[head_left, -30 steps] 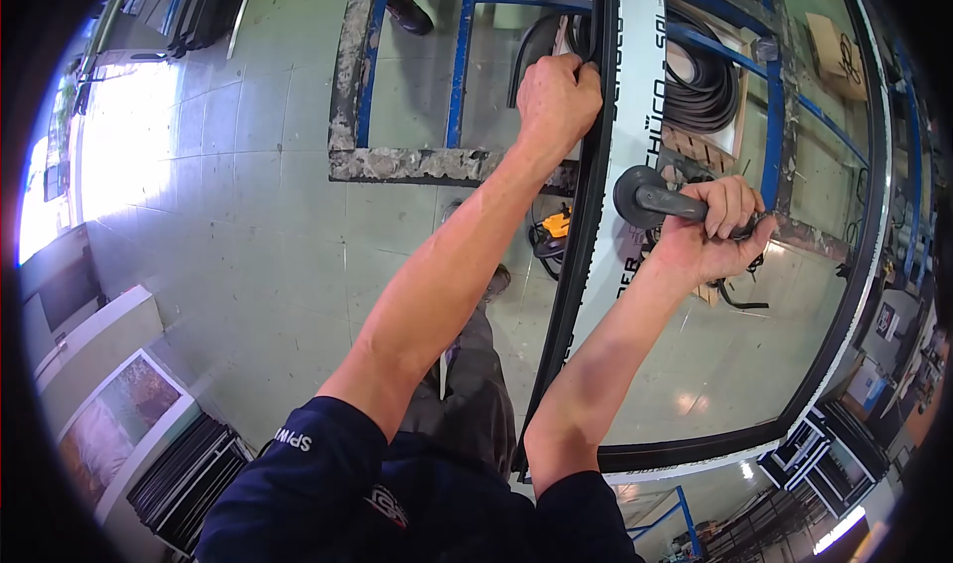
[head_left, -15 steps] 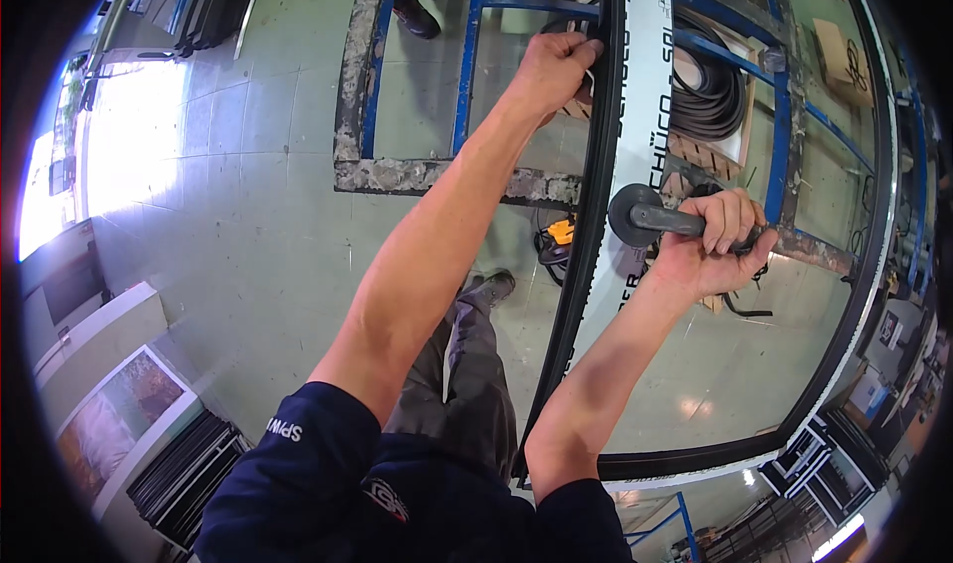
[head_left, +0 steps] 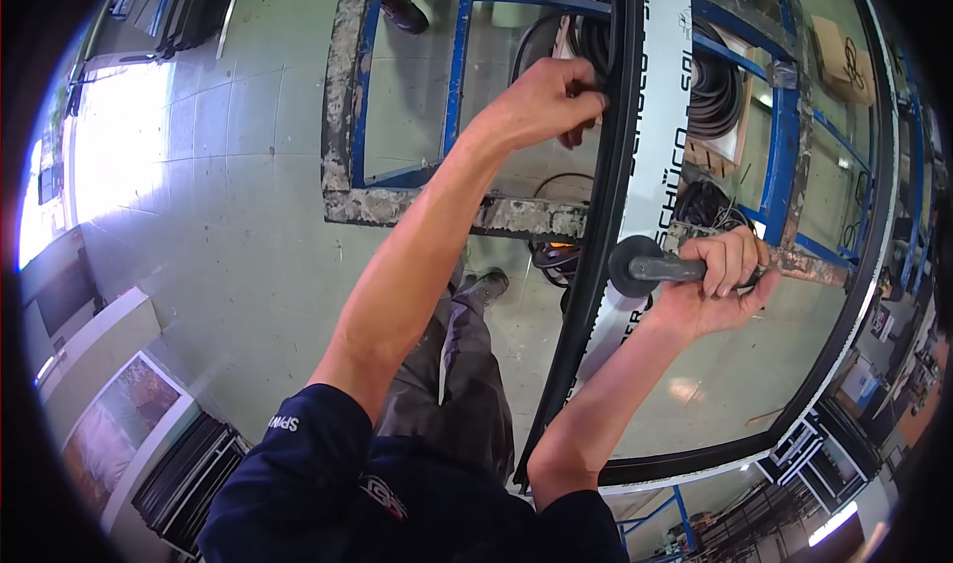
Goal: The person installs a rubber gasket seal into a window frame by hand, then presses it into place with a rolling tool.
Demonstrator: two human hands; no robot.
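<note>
Left fingers point(head_left: 574, 70) have moved along the frame point(head_left: 650, 156) lettered "SCHÜCO".

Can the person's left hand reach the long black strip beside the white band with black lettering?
Probably yes: the left hand is right beside the long black strip, with nothing visibly between them. Whether they touch is unclear.

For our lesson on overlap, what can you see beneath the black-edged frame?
Through its opening: dark coils, blue stand bars and floor. The white lettered strip and black edge cover what lies directly beneath them. The right hand hides a little more.
</note>
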